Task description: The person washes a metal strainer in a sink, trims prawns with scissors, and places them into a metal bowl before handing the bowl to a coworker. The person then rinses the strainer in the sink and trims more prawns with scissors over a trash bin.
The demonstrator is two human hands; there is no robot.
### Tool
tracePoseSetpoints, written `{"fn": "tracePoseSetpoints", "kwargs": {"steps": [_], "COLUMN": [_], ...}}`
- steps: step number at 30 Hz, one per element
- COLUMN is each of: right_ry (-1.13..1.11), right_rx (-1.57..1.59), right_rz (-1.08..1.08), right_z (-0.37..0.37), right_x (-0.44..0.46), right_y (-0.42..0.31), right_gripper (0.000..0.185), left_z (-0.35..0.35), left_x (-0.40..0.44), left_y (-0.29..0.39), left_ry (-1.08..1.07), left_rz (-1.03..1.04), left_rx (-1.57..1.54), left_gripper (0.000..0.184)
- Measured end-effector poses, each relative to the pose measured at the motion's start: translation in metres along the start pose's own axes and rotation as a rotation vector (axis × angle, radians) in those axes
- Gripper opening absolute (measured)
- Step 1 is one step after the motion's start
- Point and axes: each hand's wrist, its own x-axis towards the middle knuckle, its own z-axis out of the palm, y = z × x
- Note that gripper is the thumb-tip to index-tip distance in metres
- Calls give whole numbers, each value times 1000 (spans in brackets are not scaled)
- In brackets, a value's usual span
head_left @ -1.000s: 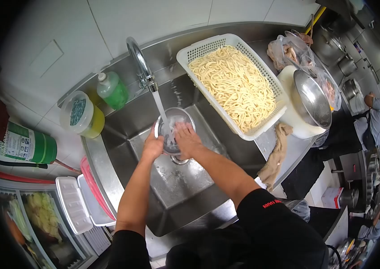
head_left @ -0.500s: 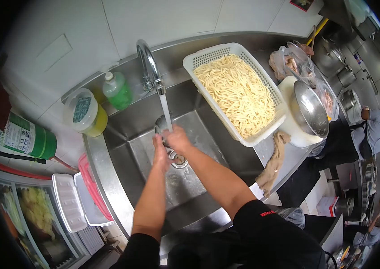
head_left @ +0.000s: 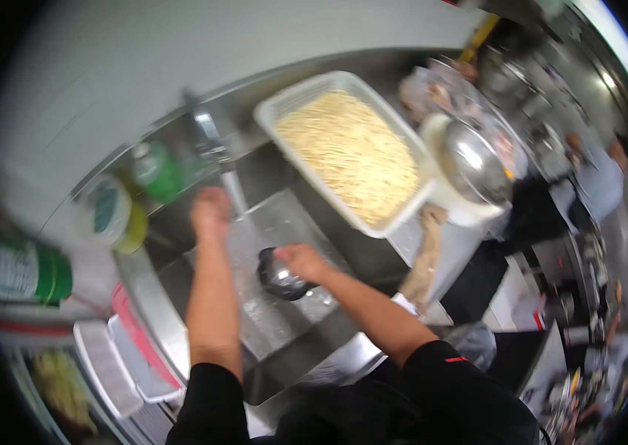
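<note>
In my right hand [head_left: 301, 262] is a small, dark, shiny round bowl [head_left: 284, 282], gripped by its edge low over the sink [head_left: 255, 341]. Blur hides the bowl's inside. My left hand [head_left: 212, 209] is raised on the left of the running water [head_left: 234, 193], just below the chrome faucet [head_left: 210, 133]. Its fingers are smeared by motion, and nothing shows clearly in them. A white perforated basket [head_left: 266, 111] full of thick pale noodles [head_left: 351, 156] rests across the sink's right side.
Green soap in a pump bottle [head_left: 157, 174] and a tub of yellow liquid [head_left: 132, 230] stand at the left rim. To the right are a metal colander [head_left: 477, 163], a brown cloth [head_left: 424, 263] and bagged food [head_left: 440, 89]. A person [head_left: 599, 178] stands farther right.
My hands have parted. The left has gone up and left toward the faucet, while the right has drawn the bowl down out of the stream. The whole view has shifted and blurred.
</note>
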Motion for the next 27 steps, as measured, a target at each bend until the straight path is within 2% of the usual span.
{"fn": "tracePoseSetpoints", "kwargs": {"steps": [1, 2, 3, 4, 5, 6, 8, 9, 10, 11, 13, 15, 17, 19, 20, 23, 27], "right_ry": [17, 59, -58, 44, 171, 175, 222, 305, 272, 232, 344, 409, 447, 541, 590, 548, 1158], "right_rx": [50, 85, 121, 139, 240, 278, 229, 286, 313, 346, 247, 99, -100, -272, -355, -439, -524], "right_rz": [-133, -245, -5, -46, -178, -102, -138, -179, -152, -132, -227, -242, -181, -115, -69, 240, 247], "right_z": [34, 51, 31, 36, 58, 55, 34, 21, -2, -29, -70, -96, -118, -124, -126, -142, -142], "right_x": [-6, -10, -36, -48, -43, -50, -68, -87, -109, -134, -189, -245, -297, -343, -367, -450, -604], "right_y": [28, 55, 31, 30, 56, 53, 45, 35, 19, 7, -6, -5, 1, 30, 49, 102, 162], "right_gripper": [41, 36, 21, 22, 32, 27, 30, 30, 29, 28, 26, 24, 21, 21, 20, 23, 40], "left_z": [-4, 7, 24, 51, 81, 66, 16, -1, -4, -15, 37, 61, 101, 145, 161, 208, 267], "left_x": [19, 25, 43, 20, -8, 9, 34, 27, 0, -11, -129, -197, -266, -324, -342, -425, -587], "left_y": [16, 27, 18, 32, 48, 48, 41, 41, 47, 45, 39, 3, -41, -97, -137, -263, -385], "left_ry": [-46, -127, 100, 36, -10, -47, -280, -409, -559, -744, -1005, -1163, -1117, -1107, -1139, -1237, -1381], "left_rz": [2, 138, 189, 179, 257, 453, 876, 964, 856, 551, -76, -310, -623, -861, -861, -788, -804], "left_rx": [-78, -64, 112, 900, 1676, 1833, 1640, 1576, 1684, 1651, 1600, 1378, 1032, 920, 967, 1129, 1118], "left_gripper": [16, 17, 21, 25, 39, 41, 51, 58, 58, 58, 57, 62, 67, 68, 62, 37, 37]}}
